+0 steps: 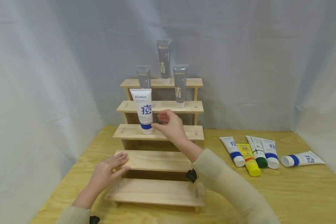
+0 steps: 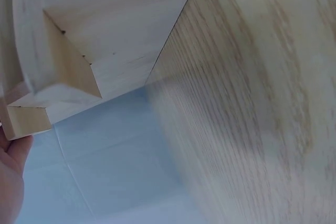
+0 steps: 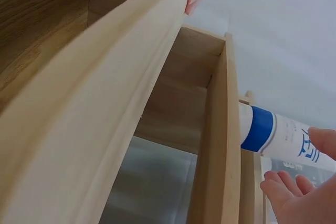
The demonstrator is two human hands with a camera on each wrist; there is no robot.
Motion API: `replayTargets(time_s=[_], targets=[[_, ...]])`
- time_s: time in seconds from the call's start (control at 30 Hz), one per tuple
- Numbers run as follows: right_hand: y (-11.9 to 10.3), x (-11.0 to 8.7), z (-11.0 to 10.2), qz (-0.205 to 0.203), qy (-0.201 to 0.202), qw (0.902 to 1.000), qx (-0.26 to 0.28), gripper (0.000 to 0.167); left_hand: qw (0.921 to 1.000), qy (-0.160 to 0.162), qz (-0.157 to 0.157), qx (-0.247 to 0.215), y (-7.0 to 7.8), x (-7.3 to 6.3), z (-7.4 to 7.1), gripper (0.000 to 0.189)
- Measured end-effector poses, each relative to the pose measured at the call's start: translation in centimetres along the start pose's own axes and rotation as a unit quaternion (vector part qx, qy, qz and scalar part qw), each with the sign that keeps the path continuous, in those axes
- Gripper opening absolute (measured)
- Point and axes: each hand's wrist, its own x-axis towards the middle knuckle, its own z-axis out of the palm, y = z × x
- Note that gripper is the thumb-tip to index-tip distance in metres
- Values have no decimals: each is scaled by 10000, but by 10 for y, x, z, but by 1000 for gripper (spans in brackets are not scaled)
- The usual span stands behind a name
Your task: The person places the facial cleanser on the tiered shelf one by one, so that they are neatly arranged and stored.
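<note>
A white tube with a blue band point(image 1: 143, 107) stands upright on its cap on the middle step of a wooden tiered display stand point(image 1: 154, 160). My right hand point(image 1: 172, 127) is just right of it, thumb tip at the blue band and fingers spread away from the tube. In the right wrist view the right hand point(image 3: 307, 192) has a gap between thumb and fingers. My left hand point(image 1: 106, 171) rests on the left end of the step below, fingers extended over the board. The left wrist view shows only part of that hand point(image 2: 13, 171) at the board's corner.
Grey tubes stand on the upper steps: one on top point(image 1: 164, 62), two on the step below, left point(image 1: 143, 76) and right point(image 1: 180, 84). Right of the stand, white tubes point(image 1: 303, 158), a yellow tube point(image 1: 247, 158) and a green-capped tube point(image 1: 257, 152) lie on the wooden table point(image 1: 282, 199).
</note>
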Motion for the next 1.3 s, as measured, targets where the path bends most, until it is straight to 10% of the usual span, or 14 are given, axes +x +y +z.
replayTargets(time_s=[0.93,1.3], targets=[[35,-57,-120,-66,55,9960,-894,38,9996,-151,22,244,-3,-4,-6,48],[135,-50,-174,-224,418,9826,-1795,48,9998,-56,108,179,-1,-2,-6,51]])
